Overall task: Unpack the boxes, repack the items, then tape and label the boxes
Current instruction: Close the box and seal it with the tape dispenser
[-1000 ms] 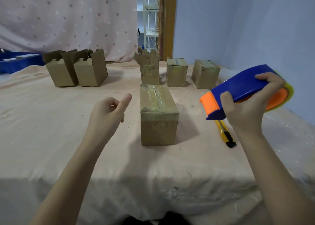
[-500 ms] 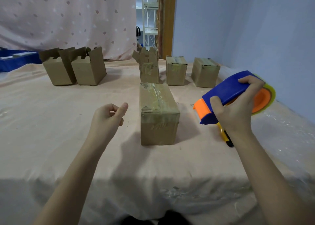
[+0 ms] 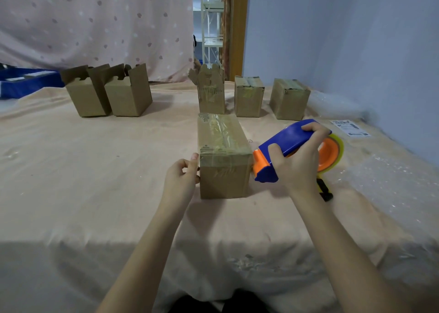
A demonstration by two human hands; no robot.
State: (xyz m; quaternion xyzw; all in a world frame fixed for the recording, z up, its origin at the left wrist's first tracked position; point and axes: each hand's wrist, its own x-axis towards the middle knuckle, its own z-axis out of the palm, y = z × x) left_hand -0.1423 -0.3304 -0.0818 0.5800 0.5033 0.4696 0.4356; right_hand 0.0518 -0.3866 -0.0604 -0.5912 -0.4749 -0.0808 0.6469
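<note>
**Where everything sits**

The closed box (image 3: 224,156) stands mid-table (image 3: 95,170) in front of me. My left hand (image 3: 181,178) touches its left near corner; my right hand (image 3: 298,160) holds the tape dispenser (image 3: 285,146) just right of it. Three boxes (image 3: 249,96) line up behind it, two open boxes (image 3: 107,92) far left, a label sheet (image 3: 350,128) far right.

Your near box (image 3: 223,156) is hemmed by left hand (image 3: 181,178) and tape dispenser (image 3: 294,150); bare cloth (image 3: 99,170) lies left.
</note>
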